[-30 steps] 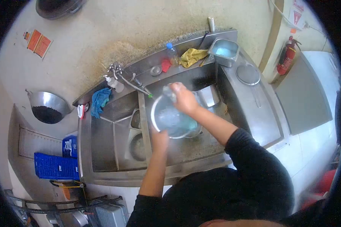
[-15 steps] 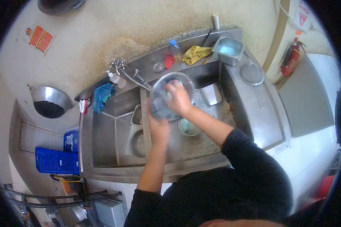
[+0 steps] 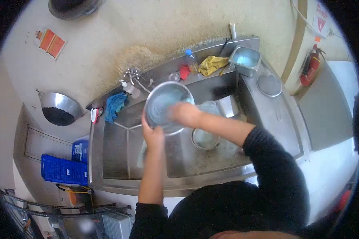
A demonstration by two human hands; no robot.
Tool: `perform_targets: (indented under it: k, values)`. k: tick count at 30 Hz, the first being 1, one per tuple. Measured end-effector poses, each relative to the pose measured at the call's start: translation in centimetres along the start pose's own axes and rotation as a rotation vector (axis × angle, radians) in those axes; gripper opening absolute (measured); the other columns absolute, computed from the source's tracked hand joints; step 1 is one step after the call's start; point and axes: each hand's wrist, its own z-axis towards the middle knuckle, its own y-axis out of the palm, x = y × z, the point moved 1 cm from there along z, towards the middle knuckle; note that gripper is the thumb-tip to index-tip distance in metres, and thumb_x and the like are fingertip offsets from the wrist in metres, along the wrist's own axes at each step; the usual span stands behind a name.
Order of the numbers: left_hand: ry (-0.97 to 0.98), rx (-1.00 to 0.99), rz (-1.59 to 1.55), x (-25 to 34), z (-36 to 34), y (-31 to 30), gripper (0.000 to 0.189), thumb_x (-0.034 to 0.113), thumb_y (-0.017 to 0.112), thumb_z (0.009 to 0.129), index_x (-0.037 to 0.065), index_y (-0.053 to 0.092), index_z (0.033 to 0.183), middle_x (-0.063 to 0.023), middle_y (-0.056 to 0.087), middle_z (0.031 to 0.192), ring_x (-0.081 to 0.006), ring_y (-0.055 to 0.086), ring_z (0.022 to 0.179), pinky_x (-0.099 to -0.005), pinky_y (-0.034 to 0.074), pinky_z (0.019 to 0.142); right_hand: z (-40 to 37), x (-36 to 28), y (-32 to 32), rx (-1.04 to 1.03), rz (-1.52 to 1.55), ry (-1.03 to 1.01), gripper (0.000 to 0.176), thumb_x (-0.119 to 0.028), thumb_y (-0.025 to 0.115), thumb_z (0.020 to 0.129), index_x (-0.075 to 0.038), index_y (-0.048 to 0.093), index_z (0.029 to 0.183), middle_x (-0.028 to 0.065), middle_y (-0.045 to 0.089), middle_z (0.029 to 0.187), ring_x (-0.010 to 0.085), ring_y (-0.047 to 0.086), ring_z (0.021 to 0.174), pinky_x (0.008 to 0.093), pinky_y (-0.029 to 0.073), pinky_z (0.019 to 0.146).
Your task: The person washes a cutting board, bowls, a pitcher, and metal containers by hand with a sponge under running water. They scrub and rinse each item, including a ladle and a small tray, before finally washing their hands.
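Note:
A round metal bowl (image 3: 160, 102) is held tilted above the sink, its wet, bluish inside facing me. My left hand (image 3: 152, 132) grips its lower left rim, thumb on the near side. Inside the bowl, at its right, my right hand (image 3: 186, 114) is bunched and blurred; whatever its fingers hold cannot be made out. Below, a round metal pot (image 3: 205, 138) with cloudy liquid sits in the sink basin (image 3: 195, 165). Further right in the basin is a rectangular metal pan (image 3: 227, 106).
Along the back ledge are a soap bottle (image 3: 130, 89), a blue cloth (image 3: 115, 106), a blue-capped bottle (image 3: 191, 61), a yellow cloth (image 3: 212, 65) and a deep metal container (image 3: 246, 61). A strainer (image 3: 269, 85) lies on the right drainboard. The tap (image 3: 132, 74) stands behind the bowl.
The bowl and my left hand have shifted left and slightly down in view. My right hand has moved lower inside the bowl. The whole view has shifted slightly.

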Motion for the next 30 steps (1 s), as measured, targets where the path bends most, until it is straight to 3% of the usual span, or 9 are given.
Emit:
perform_targets:
  k: [4, 6, 8, 10, 17, 20, 24, 27, 30]
  values:
    - [-0.059, 0.000, 0.140, -2.5, -0.5, 0.0, 0.078, -0.012, 0.041, 0.059, 0.005, 0.021, 0.133, -0.0152, 0.037, 0.127, -0.0250, 0.039, 0.117, -0.0317, 0.031, 0.097, 1.4, -0.2, -3.1, 0.126, -0.082, 0.144, 0.032, -0.004, 0.057, 0.063, -0.010, 0.055, 0.095, 0.0145, 0.051, 0.094, 0.0327, 0.052, 0.085, 0.0422, 0.045, 0.072]
    - [-0.055, 0.011, -0.109, -2.8, 0.0, 0.8, 0.079, -0.010, 0.044, 0.058, 0.005, 0.021, 0.133, -0.0142, 0.037, 0.127, -0.0240, 0.038, 0.117, -0.0323, 0.031, 0.097, 2.0, -2.0, -2.4, 0.503, 0.281, 0.066, 0.032, -0.004, 0.057, 0.064, -0.011, 0.058, 0.096, 0.0144, 0.051, 0.097, 0.0336, 0.052, 0.088, 0.0426, 0.045, 0.070]
    - [-0.041, -0.022, -0.275, -2.7, 0.8, -1.0, 0.080, -0.009, 0.046, 0.057, 0.005, 0.022, 0.132, -0.0126, 0.039, 0.125, -0.0226, 0.039, 0.116, -0.0328, 0.033, 0.096, 1.6, -2.9, -1.4, 0.407, 0.471, 0.097, 0.032, -0.003, 0.057, 0.064, -0.012, 0.059, 0.095, 0.0150, 0.055, 0.097, 0.0342, 0.054, 0.090, 0.0423, 0.045, 0.072]
    - [0.031, -0.172, -0.149, -2.6, 1.1, -3.0, 0.081, -0.015, 0.039, 0.060, 0.014, 0.020, 0.133, -0.0115, 0.040, 0.122, -0.0259, 0.045, 0.109, -0.0350, 0.047, 0.081, 1.0, -1.7, -0.1, -0.147, 0.298, -0.047, 0.030, -0.003, 0.056, 0.064, -0.012, 0.058, 0.094, 0.0156, 0.059, 0.090, 0.0343, 0.056, 0.087, 0.0406, 0.045, 0.074]
    - [-0.366, -0.156, -0.292, -1.9, -1.7, 0.7, 0.061, -0.006, 0.053, 0.062, 0.009, 0.035, 0.119, -0.0075, 0.052, 0.099, -0.0196, 0.057, 0.077, -0.0277, 0.050, 0.052, 2.3, -5.0, -3.8, 0.411, 0.618, 0.057, 0.030, 0.000, 0.058, 0.062, -0.012, 0.059, 0.089, 0.0125, 0.057, 0.092, 0.0321, 0.054, 0.092, 0.0366, 0.042, 0.078]
    - [-0.346, -0.104, -0.232, -2.0, -2.3, -0.5, 0.056, -0.004, 0.054, 0.063, 0.008, 0.037, 0.115, -0.0072, 0.054, 0.094, -0.0191, 0.057, 0.071, -0.0271, 0.049, 0.048, 2.0, -4.3, -4.1, 0.058, 0.687, -0.129, 0.032, 0.001, 0.060, 0.059, -0.011, 0.059, 0.088, 0.0117, 0.054, 0.094, 0.0318, 0.052, 0.094, 0.0360, 0.041, 0.080]
    - [-0.328, -0.111, -0.116, -1.8, -2.7, -0.5, 0.050, -0.003, 0.050, 0.065, 0.007, 0.038, 0.113, -0.0076, 0.054, 0.090, -0.0184, 0.058, 0.066, -0.0269, 0.049, 0.043, 2.0, -4.6, -4.7, 0.048, 0.568, -0.167, 0.027, -0.002, 0.060, 0.062, -0.008, 0.059, 0.088, 0.0122, 0.055, 0.095, 0.0310, 0.052, 0.093, 0.0359, 0.043, 0.080]
    - [-0.279, -0.092, -0.103, -0.6, -2.6, -0.4, 0.050, -0.004, 0.050, 0.065, 0.007, 0.040, 0.113, -0.0085, 0.054, 0.091, -0.0173, 0.058, 0.065, -0.0263, 0.050, 0.041, 1.9, -4.8, -4.3, 0.492, 0.415, -0.065, 0.026, -0.003, 0.063, 0.061, -0.009, 0.060, 0.086, 0.0127, 0.054, 0.092, 0.0323, 0.052, 0.092, 0.0375, 0.043, 0.078]
    - [-0.231, -0.150, -0.053, 0.5, -2.3, -1.8, 0.051, -0.003, 0.051, 0.065, 0.007, 0.040, 0.114, -0.0093, 0.055, 0.092, -0.0165, 0.058, 0.064, -0.0264, 0.051, 0.041, 0.5, -5.5, -4.0, 0.278, 0.546, -0.301, 0.025, -0.005, 0.063, 0.062, -0.010, 0.060, 0.086, 0.0120, 0.054, 0.092, 0.0324, 0.052, 0.090, 0.0384, 0.044, 0.076]
